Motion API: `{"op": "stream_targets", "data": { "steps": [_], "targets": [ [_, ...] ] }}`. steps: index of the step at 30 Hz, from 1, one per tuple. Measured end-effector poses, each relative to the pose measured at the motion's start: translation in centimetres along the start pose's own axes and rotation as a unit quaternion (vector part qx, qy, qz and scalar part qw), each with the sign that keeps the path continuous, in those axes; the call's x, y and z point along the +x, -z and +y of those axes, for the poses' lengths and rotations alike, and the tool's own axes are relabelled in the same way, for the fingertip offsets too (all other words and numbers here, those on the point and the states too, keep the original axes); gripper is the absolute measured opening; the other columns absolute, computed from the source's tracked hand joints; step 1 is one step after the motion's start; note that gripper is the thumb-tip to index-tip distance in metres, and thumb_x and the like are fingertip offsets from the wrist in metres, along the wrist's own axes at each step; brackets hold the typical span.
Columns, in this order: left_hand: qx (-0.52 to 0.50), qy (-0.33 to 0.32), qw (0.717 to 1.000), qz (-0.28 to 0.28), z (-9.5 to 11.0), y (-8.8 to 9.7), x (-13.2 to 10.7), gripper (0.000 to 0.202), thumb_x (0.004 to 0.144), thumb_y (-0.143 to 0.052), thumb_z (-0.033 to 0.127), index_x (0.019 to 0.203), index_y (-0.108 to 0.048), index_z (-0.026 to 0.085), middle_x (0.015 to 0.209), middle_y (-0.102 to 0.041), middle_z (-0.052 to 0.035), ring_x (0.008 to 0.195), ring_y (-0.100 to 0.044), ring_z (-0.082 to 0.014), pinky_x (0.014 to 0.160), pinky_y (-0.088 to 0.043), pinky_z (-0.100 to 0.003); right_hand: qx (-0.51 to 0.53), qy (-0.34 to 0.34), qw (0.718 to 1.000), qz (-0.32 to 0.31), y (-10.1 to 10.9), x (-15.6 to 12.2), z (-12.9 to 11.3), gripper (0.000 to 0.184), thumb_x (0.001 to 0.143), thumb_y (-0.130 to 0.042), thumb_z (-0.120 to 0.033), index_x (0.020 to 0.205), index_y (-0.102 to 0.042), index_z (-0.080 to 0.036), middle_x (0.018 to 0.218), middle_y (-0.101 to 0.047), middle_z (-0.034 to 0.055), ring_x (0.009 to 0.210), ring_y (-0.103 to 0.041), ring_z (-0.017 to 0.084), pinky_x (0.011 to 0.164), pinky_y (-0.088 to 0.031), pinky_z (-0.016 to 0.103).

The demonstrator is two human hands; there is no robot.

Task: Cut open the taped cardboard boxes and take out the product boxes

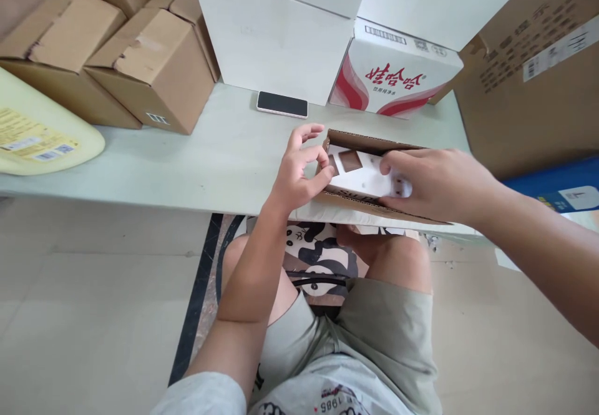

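Observation:
An open cardboard box (388, 208) stands near the table's front edge. Inside it lies a long white box (367, 178) with two brown squares on top and black lettering on its near side. My right hand (430, 181) reaches in from the right, thumb and fingers closed around the white box's right part. At the other end, my left hand (302, 168) has thumb and forefinger pinched together against the white box's left end, its other fingers raised. The right end of the white box is hidden under my right hand.
A phone (282, 104) lies behind the box, before a large white carton (281, 40). Brown cartons (159, 72) and a pale yellow bottle (42, 125) are at left. A red-and-white carton (393, 75), a big brown carton (528, 90) and a blue package (556, 184) are at right.

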State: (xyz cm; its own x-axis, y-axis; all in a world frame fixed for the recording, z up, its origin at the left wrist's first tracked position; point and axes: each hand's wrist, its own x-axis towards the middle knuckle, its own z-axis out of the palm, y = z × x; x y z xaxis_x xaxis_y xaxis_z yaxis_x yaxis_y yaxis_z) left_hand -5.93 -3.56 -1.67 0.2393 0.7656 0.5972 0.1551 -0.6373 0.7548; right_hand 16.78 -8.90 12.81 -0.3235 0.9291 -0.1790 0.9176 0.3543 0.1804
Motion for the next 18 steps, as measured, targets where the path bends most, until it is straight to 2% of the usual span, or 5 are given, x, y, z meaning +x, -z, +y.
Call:
{"op": "stream_targets", "data": {
  "steps": [4,7,9,13,18],
  "targets": [
    [0.003,0.006,1.000,0.005,-0.3,0.3,-0.2,0.038,0.097,-0.061,0.059,0.082,-0.061,0.024,0.150,-0.055,-0.0106,0.146,-0.052,-0.0320,0.128,-0.042,-0.056,-0.011,0.045,0.995,0.085,0.7,-1.6,0.3,0.028,0.078,-0.063,-0.042,0.099,-0.068,-0.025,0.099,-0.078,0.0061,0.069,-0.061,0.019,0.057,-0.032,0.029],
    [-0.021,0.005,1.000,-0.001,-0.2,0.1,-0.2,0.041,0.090,-0.068,0.067,0.103,-0.062,0.030,0.159,-0.047,-0.0064,0.155,-0.045,-0.0321,0.125,-0.046,-0.053,-0.009,0.083,0.983,0.164,0.6,-2.3,0.9,0.023,0.080,-0.064,-0.044,0.093,-0.066,-0.024,0.103,-0.079,0.0061,0.070,-0.064,0.018,0.054,-0.034,0.029],
    [-0.041,0.003,0.999,-0.028,0.0,0.0,-0.1,0.065,0.077,-0.080,0.072,0.125,-0.055,0.036,0.166,-0.039,-0.0049,0.159,-0.040,-0.0354,0.122,-0.048,-0.057,0.028,0.096,0.976,0.192,0.5,-2.6,1.4,0.023,0.080,-0.067,-0.044,0.090,-0.064,-0.024,0.100,-0.079,0.0060,0.068,-0.064,0.017,0.052,-0.038,0.028],
    [-0.063,-0.015,0.994,-0.084,0.1,0.0,-0.1,0.116,0.057,-0.097,0.064,0.151,-0.032,0.043,0.168,-0.037,-0.0079,0.156,-0.045,-0.0394,0.121,-0.049,-0.058,0.157,0.098,0.962,0.202,0.5,-2.6,2.1,0.027,0.077,-0.074,-0.044,0.086,-0.058,-0.023,0.097,-0.078,0.0060,0.050,-0.051,0.009,0.049,-0.044,0.027],
    [-0.115,-0.040,0.989,-0.089,-0.3,0.5,-0.4,0.113,0.066,-0.094,0.056,0.157,-0.028,0.043,0.161,-0.047,-0.0064,0.146,-0.057,-0.0347,0.119,-0.053,-0.051,0.272,0.046,0.949,0.150,0.6,-2.9,2.6,0.040,0.075,-0.078,-0.054,0.081,-0.055,-0.022,0.110,-0.079,0.0106,0.045,-0.043,0.005,0.043,-0.043,0.026]
  ]
}}
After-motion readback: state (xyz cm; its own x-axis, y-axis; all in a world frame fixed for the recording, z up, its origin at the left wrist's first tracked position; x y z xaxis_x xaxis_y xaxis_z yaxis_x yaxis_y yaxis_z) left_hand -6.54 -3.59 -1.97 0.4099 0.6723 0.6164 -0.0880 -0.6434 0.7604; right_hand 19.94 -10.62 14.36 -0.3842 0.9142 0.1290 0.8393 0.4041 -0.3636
